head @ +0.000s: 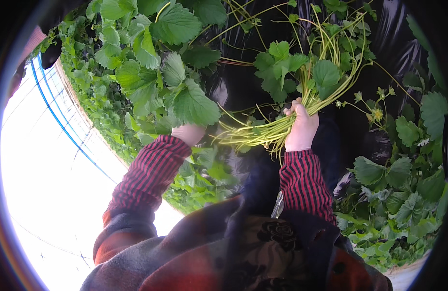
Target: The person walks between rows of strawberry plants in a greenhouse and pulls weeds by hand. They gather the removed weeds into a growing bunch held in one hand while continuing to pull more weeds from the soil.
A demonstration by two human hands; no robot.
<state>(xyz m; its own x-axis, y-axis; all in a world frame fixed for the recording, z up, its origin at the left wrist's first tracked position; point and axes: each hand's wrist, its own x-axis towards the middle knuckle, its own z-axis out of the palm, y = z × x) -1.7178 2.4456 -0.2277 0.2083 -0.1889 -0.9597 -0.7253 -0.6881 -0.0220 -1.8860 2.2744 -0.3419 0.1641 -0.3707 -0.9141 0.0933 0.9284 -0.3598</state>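
My right hand (302, 125) is closed around a thick bundle of strawberry runners (329, 98), with cut or loose stem ends pointing left and leafy ends reaching up past the hand. Some strawberry leaves (326, 74) hang on the bundle just above the fist. My left hand (189, 134) reaches into a strawberry plant; its wrist shows, but the large leaves (195, 103) hide the fingers, so what they touch cannot be seen. Both forearms wear red and black striped sleeves.
Black plastic mulch film (238, 83) covers the ground between the plants. Dense strawberry foliage (100, 87) runs along the left, and more plants (406, 174) grow on the right. A flower stalk (376, 114) stands right of the bundle. Another person's dark glove or shoe may show at upper left.
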